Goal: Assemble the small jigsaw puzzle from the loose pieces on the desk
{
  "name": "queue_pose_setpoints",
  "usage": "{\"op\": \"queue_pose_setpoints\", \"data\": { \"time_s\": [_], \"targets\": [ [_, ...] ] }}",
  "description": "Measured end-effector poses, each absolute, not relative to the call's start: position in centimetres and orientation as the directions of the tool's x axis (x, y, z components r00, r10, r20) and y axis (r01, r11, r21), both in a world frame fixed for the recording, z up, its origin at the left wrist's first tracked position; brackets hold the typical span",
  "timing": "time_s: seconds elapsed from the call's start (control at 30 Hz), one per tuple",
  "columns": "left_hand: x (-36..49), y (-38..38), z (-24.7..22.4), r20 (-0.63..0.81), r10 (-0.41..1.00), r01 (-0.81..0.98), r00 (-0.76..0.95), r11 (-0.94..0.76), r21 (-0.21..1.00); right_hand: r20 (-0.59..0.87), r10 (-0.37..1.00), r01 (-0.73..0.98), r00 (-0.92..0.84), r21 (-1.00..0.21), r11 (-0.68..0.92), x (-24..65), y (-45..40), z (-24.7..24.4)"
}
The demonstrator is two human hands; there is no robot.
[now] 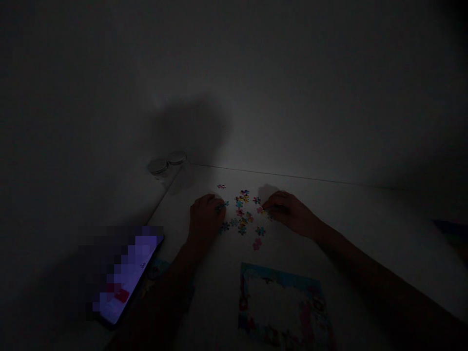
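Observation:
Several loose puzzle pieces (pixel 242 225) lie spread on the white table in dim light. At their left edge is my left hand (pixel 207 214), fingers curled around a piece (pixel 220 207). My right hand (pixel 283 209) rests at the right side of the pieces, its fingertips pinched together at a small piece; shadow hides part of the grip. One pink piece (pixel 257 243) lies nearer to me. Below it is a partly assembled puzzle (pixel 280 271), a colourful border around a bare white middle.
A lit phone (pixel 127 278) stands tilted at the lower left, beside a colourful picture (pixel 158 268) partly under my left forearm. Two round-lidded jars (pixel 158 166) (pixel 177 158) are at the table's back left corner. A dark colourful object (pixel 451 236) lies at the far right.

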State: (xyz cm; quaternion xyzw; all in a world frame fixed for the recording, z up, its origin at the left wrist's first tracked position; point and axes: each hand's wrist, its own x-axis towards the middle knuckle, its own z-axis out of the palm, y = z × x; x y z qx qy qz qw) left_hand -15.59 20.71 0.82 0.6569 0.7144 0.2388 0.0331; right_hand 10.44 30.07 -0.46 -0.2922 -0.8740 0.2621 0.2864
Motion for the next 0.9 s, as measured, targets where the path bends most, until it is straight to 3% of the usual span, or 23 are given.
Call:
{"op": "queue_pose_setpoints", "data": {
  "time_s": [0.37, 0.47, 0.57, 0.7, 0.77, 0.9],
  "targets": [
    [-15.5, 21.1, 1.0, 0.264, 0.960, 0.901, -0.093, -0.032, 0.432, 0.312, 0.696, 0.368, -0.647, -0.672, 0.643, 10.4, 30.1, -0.4],
    [-14.9, 20.7, 1.8, 0.232, 0.972, 0.858, -0.049, -0.078, 0.508, 0.331, 0.699, 0.369, -0.634, -0.665, 0.649, 10.3, 29.9, -0.5],
    [-14.1, 20.1, 2.4, 0.208, 0.975, 0.719, -0.079, -0.089, 0.689, 0.336, 0.711, 0.382, -0.618, -0.662, 0.645, 10.3, 29.7, -0.4],
    [-12.9, 19.6, 2.9, 0.000, 0.992, 0.312, -0.123, 0.038, 0.949, 0.333, 0.726, 0.391, -0.601, -0.670, 0.631, 10.3, 29.6, -0.1],
    [-12.6, 19.6, 2.9, -0.064, 0.992, 0.181, -0.106, 0.082, 0.980, 0.330, 0.733, 0.388, -0.595, -0.680, 0.622, 10.3, 29.6, -0.1],
    [-12.6, 19.7, 2.7, -0.067, 0.988, 0.142, -0.136, 0.086, 0.986, 0.316, 0.734, 0.374, -0.601, -0.700, 0.608, 10.3, 29.8, -0.1]
  ]
}}
